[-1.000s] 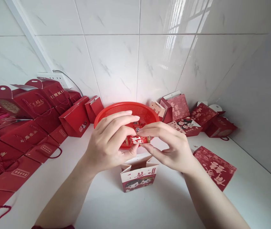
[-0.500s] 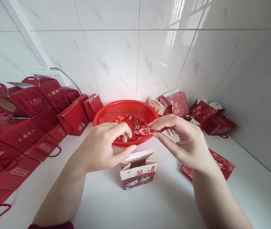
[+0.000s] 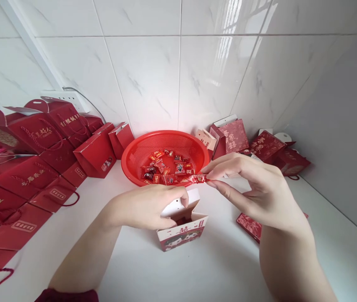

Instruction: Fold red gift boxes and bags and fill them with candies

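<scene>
A small gift bag (image 3: 183,237) with a white top band and two cartoon faces stands upright, its mouth open. My left hand (image 3: 147,207) is at the left side of that mouth, thumb and forefinger apart, the thumb at the opening and the forefinger over the raised back panel. Its other fingers are hidden. Just above and right of the bag, my right hand (image 3: 250,188) pinches a red-wrapped candy (image 3: 198,178) between thumb and fingertips. Behind the bag sits a red plastic basket (image 3: 131,149) with several wrapped candies (image 3: 162,167) in it.
Red gift boxes (image 3: 21,176) with rope handles are stacked along the left. More red boxes (image 3: 233,136) stand against the tiled wall at the back right. A flat red box (image 3: 250,225) lies on the white table (image 3: 216,268) beneath my right arm. A power strip (image 3: 66,100) lies at the back left.
My left hand has come down from above the bag to its mouth. My right hand has drawn slightly toward me and down with the candy. More of the basket's candies show.
</scene>
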The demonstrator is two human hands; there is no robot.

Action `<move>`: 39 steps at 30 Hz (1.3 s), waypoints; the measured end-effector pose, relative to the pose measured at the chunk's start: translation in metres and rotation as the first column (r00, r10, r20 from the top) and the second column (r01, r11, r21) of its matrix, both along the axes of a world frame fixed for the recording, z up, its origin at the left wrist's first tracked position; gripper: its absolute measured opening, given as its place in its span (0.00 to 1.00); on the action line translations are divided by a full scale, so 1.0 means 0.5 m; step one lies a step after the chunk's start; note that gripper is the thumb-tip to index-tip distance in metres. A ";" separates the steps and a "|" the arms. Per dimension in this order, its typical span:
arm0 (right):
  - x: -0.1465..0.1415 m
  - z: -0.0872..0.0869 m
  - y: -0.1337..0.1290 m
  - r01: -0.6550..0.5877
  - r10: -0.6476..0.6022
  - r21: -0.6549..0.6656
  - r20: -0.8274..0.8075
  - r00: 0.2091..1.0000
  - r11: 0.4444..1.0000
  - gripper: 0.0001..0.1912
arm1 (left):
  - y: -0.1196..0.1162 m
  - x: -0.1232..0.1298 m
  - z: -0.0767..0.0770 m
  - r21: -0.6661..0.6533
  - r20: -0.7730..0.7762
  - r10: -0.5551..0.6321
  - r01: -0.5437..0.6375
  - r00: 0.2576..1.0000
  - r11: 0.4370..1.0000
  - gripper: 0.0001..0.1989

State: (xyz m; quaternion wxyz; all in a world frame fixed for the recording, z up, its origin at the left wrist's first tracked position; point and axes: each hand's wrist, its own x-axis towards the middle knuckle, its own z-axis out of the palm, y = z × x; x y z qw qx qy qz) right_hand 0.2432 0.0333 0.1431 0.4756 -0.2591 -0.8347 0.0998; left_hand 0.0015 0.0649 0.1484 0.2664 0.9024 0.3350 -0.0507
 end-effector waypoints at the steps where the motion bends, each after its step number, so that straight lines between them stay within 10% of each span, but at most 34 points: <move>1: 0.001 0.000 0.000 0.001 -0.001 0.001 0.001 1.000 1.000 0.11 | 0.003 0.001 -0.003 -0.018 -0.023 0.013 -0.013 1.000 1.000 0.15; 12: 0.000 0.000 0.004 0.029 -0.029 -0.007 0.012 1.000 1.000 0.12 | 0.020 0.023 -0.037 -0.153 -0.092 -0.027 0.012 0.995 0.988 0.14; 20: -0.016 0.000 -0.005 -0.199 0.215 -0.143 0.112 0.970 0.970 0.09 | 0.000 0.001 -0.022 0.246 0.119 0.064 -0.092 0.991 0.965 0.22; 27: -0.029 -0.004 -0.032 -0.210 0.338 -0.344 0.368 0.866 0.915 0.09 | -0.009 -0.022 -0.001 0.217 0.127 0.100 -0.126 0.987 0.968 0.17; 39: -0.020 0.000 -0.068 -0.168 0.280 -0.264 0.475 0.834 0.950 0.17 | 0.002 -0.036 0.008 0.326 0.111 -0.041 0.003 0.993 0.945 0.15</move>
